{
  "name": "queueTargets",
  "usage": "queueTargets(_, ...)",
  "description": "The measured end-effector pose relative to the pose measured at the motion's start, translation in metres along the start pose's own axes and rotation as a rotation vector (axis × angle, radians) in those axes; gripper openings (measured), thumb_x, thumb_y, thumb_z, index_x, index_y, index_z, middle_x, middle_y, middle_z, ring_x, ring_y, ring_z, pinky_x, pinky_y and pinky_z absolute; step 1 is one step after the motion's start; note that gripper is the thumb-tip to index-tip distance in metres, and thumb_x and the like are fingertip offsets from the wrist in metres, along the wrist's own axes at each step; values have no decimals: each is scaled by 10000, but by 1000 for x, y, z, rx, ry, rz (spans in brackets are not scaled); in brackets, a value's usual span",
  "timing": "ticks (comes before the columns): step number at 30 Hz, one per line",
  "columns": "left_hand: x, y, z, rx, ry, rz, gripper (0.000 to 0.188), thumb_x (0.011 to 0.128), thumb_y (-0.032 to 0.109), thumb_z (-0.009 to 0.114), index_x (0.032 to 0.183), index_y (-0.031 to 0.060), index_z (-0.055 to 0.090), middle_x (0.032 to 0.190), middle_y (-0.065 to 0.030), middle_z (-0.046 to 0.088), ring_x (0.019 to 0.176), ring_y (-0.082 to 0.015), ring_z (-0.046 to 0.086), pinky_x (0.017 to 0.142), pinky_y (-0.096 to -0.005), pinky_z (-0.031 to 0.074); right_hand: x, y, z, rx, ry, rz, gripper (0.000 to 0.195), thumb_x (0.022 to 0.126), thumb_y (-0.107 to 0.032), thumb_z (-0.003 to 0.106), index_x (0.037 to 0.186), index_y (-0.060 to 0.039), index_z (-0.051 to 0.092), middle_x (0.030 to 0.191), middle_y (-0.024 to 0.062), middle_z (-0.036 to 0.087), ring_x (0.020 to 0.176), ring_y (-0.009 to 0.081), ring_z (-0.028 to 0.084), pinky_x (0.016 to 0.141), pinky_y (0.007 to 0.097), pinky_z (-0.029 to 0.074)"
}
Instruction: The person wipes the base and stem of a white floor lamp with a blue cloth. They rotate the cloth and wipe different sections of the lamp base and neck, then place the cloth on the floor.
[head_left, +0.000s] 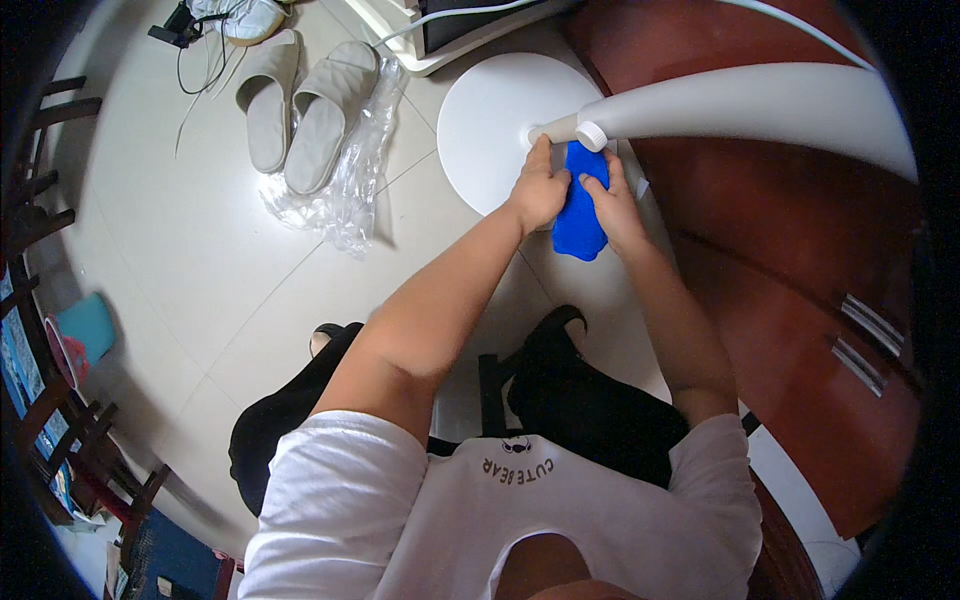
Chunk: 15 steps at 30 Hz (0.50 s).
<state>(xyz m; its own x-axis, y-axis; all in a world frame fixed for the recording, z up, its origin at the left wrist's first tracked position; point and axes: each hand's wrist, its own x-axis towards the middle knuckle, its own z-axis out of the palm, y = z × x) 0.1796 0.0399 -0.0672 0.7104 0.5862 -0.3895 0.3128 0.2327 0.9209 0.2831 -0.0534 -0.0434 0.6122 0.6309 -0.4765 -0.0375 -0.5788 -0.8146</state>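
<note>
A white pedestal appliance, perhaps a floor fan, stands before me on a round white base (487, 135); a beige pole joins the base to a pale curved housing (720, 101) with a ribbed white knob (591, 136). My right hand (616, 199) grips a bright blue cloth (580, 217) by its right side, just below the knob. My left hand (541, 187) is at the cloth's left edge, its fingers reaching to the lower end of the pole. Whether the left hand also grips the cloth is unclear.
Grey slippers (322, 112) and crumpled clear plastic (352, 195) lie on the tiled floor to the left. A white shoe (244, 19) and black cable are beyond them. A reddish-brown wooden cabinet (772, 300) flanks the right. A teal bin (86, 326) is far left.
</note>
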Motion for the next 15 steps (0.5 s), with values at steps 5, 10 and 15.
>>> queueTargets(5,-3,13,2,5,-8,-15,665,838,141,432,1383,-42,99,1431,-241,159,1321,-347,204,1074,-339,212,-9,-9,3,-42,105,-193,551,824,-105,515,1334,-66,309,1254,167,445,1108,260,467,953,366,358)
queueTargets(10,-16,33,-1,177,88,196,639,829,107,438,1376,-28,135,1393,-246,235,1284,-365,270,1052,-350,252,-13,-19,-2,-18,111,-370,538,832,-106,507,1329,-44,308,1252,186,447,1117,282,469,962,373,348)
queueTargets(15,-13,31,-15,290,10,243,667,807,144,483,1382,11,172,1369,-242,288,1249,-367,329,1027,-356,293,9,-12,11,-254,50,-277,530,810,-109,517,1309,-53,348,1181,220,512,1093,340,505,920,382,379)
